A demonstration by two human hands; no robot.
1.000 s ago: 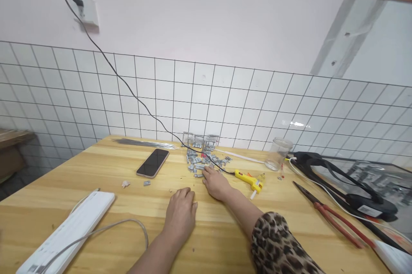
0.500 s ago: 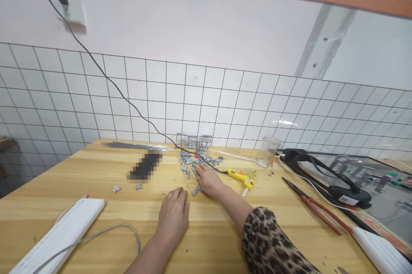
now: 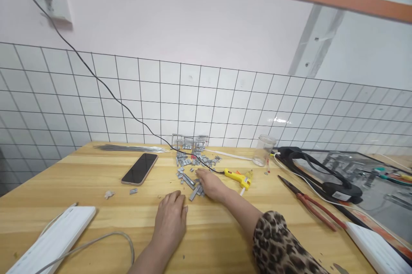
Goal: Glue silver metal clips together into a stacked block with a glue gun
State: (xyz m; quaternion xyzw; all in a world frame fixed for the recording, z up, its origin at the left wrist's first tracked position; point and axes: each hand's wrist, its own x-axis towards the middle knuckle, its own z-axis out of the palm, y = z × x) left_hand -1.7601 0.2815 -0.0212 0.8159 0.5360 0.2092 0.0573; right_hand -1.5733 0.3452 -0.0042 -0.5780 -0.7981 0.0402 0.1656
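My left hand (image 3: 170, 216) lies flat on the wooden table (image 3: 96, 197), palm down, fingers together and stretched forward, holding nothing. My right hand (image 3: 210, 184) reaches ahead of it, fingers resting on a scatter of small grey metal pieces (image 3: 189, 169); a few pieces (image 3: 194, 189) lie drawn out just left of its fingers. A leopard-print sleeve (image 3: 280, 244) covers my right forearm. Behind the scatter stand small clear cube frames (image 3: 188, 140).
A phone (image 3: 139, 169) lies left of the pieces, thin metal rods (image 3: 128, 148) behind it. A yellow glue gun (image 3: 237, 177) with a black cord sits right of my hand, then a clear jar (image 3: 264, 150), red-handled pliers (image 3: 313, 207), black cables. A white power strip (image 3: 51, 239) lies front left.
My right hand has dragged a few grey pieces out of the scatter toward me. My left hand stayed flat on the table. The view shifted slightly rightward.
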